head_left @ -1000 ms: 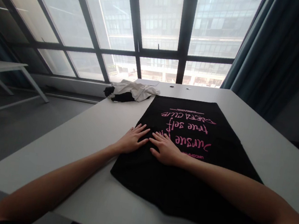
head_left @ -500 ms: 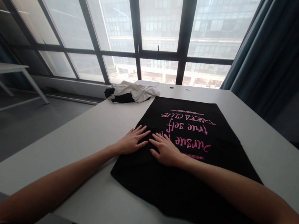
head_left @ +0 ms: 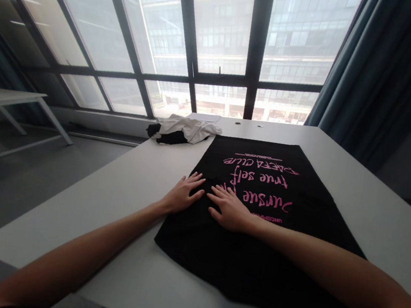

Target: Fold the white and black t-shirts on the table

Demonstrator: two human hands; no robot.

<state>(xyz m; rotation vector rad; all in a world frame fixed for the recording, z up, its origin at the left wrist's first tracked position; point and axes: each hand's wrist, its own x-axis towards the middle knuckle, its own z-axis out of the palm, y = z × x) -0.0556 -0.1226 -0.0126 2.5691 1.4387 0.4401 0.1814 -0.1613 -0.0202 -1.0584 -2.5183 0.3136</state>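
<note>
From the lower left, the bare left forearm (head_left: 102,246) reaches forward over a smooth white tabletop (head_left: 134,180), past which lies a crumpled white-and-black cloth (head_left: 189,129). The left hand (head_left: 184,192) rests palm down, fingers fanned wide, on the left edge of a large black fabric piece with pink lettering (head_left: 229,263), laid flat on the tabletop. Just beside it, the right hand (head_left: 231,210) lies flat on the fabric, fingers slightly parted and pointing leftward, partly covering the lettering; its forearm (head_left: 313,254) slants in from the lower right.
</note>
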